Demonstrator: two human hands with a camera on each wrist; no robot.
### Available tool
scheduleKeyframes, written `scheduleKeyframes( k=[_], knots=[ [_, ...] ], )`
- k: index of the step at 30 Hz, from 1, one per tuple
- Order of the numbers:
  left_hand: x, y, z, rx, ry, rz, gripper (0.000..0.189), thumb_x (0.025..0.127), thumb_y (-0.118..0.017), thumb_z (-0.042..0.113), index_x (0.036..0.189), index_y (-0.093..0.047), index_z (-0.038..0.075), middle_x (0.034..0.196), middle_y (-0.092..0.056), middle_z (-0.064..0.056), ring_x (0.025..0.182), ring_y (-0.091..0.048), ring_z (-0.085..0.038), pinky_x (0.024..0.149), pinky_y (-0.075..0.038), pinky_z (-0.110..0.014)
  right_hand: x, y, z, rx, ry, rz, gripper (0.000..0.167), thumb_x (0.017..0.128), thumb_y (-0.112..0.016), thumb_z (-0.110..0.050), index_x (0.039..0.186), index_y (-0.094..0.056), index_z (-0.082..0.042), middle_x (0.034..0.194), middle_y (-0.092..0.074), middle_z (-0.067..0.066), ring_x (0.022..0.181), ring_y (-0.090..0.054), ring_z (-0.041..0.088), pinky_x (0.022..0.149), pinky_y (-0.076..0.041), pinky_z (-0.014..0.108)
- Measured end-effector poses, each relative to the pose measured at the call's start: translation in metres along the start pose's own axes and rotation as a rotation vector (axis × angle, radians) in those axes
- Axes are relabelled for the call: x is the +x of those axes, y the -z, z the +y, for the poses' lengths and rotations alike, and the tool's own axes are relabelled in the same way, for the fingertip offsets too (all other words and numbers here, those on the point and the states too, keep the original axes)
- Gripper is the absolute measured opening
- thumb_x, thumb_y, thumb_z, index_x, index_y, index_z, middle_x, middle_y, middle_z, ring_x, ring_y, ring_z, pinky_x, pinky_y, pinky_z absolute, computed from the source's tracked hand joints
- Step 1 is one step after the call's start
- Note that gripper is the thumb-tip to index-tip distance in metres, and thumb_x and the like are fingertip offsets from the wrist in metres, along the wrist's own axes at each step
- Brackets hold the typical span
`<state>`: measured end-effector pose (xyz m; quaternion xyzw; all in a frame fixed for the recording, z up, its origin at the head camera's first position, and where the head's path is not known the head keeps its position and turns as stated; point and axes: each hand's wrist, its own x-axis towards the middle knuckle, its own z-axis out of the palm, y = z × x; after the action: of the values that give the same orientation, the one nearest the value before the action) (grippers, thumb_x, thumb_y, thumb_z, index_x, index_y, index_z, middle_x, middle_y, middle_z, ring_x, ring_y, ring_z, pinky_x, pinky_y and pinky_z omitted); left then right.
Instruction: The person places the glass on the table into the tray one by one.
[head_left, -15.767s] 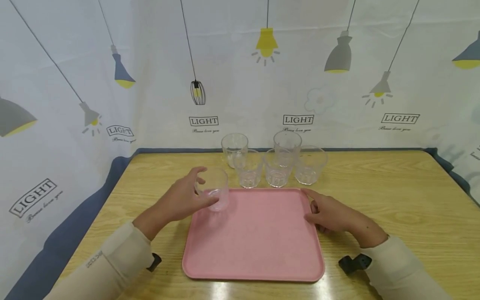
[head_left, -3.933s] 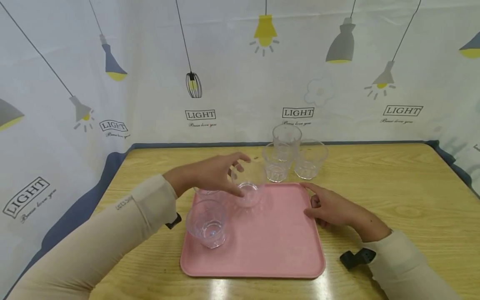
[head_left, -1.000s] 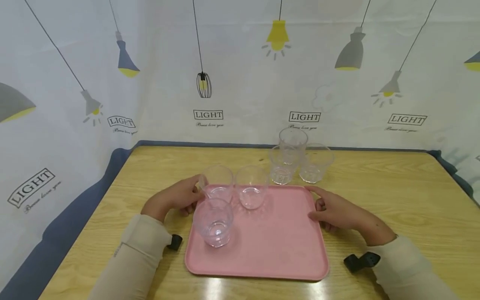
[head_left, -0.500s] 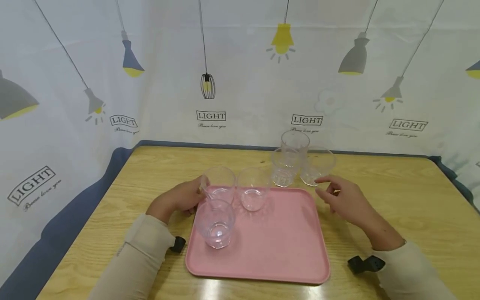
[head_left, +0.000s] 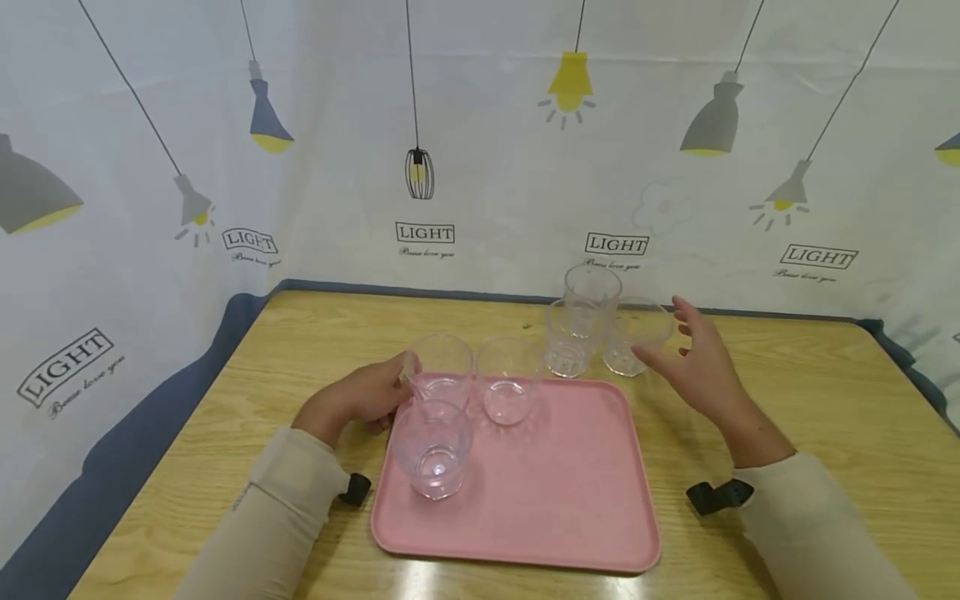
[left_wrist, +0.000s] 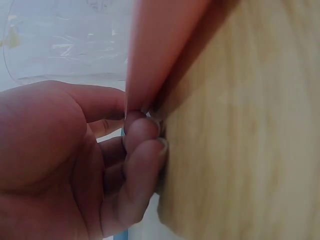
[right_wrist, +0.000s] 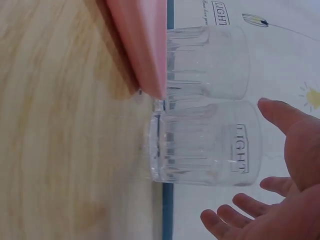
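Note:
My left hand pinches the left edge of the pink tray; in the left wrist view its thumb lies along the tray's side and its fingers curl at the underside. Three clear plastic cups stand upright on the tray: a front-left cup, a back-left cup and a back-middle cup. My right hand, fingers spread and holding nothing, is beside the rightmost clear cup behind the tray. In the right wrist view that cup stands between tray corner and fingers.
Two more clear cups, a nearer one and a farther one, stand close together behind the tray. The wooden table ends at a lamp-printed white cloth at the back and sides.
My right hand has let go of the tray's right edge, moved up and back to the rightmost cup, and spread its fingers. Earlier, my left hand set cups on the tray, then took its left edge.

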<state>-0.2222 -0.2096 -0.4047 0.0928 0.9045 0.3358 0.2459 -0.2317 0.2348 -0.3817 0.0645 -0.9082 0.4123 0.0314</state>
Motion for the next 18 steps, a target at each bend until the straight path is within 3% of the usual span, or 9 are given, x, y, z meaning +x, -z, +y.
scheduleKeyframes(
  k=[7, 18],
  knots=[
    [0.001, -0.002, -0.001, 0.008, 0.000, -0.003, 0.019, 0.104, -0.043, 0.015, 0.123, -0.046, 0.019, 0.068, -0.056, -0.007, 0.055, -0.055, -0.018, 0.052, -0.051, -0.029, 0.006, -0.007, 0.008, 0.003, -0.086, -0.097, 0.106, 0.092, -0.064, -0.056, 0.161, 0.007, -0.017, 0.164, -0.017, 0.024, 0.147, -0.023, 0.049, 0.105, -0.036, 0.070],
    [0.001, -0.001, -0.002, -0.002, -0.004, 0.005, 0.019, 0.104, -0.043, 0.015, 0.122, -0.046, 0.019, 0.066, -0.055, -0.005, 0.053, -0.054, -0.017, 0.051, -0.050, -0.028, 0.012, -0.013, 0.012, 0.086, -0.131, -0.103, 0.107, 0.091, -0.064, -0.057, 0.161, 0.007, -0.019, 0.163, -0.024, 0.021, 0.147, -0.024, 0.047, 0.107, -0.036, 0.067]
  ],
)
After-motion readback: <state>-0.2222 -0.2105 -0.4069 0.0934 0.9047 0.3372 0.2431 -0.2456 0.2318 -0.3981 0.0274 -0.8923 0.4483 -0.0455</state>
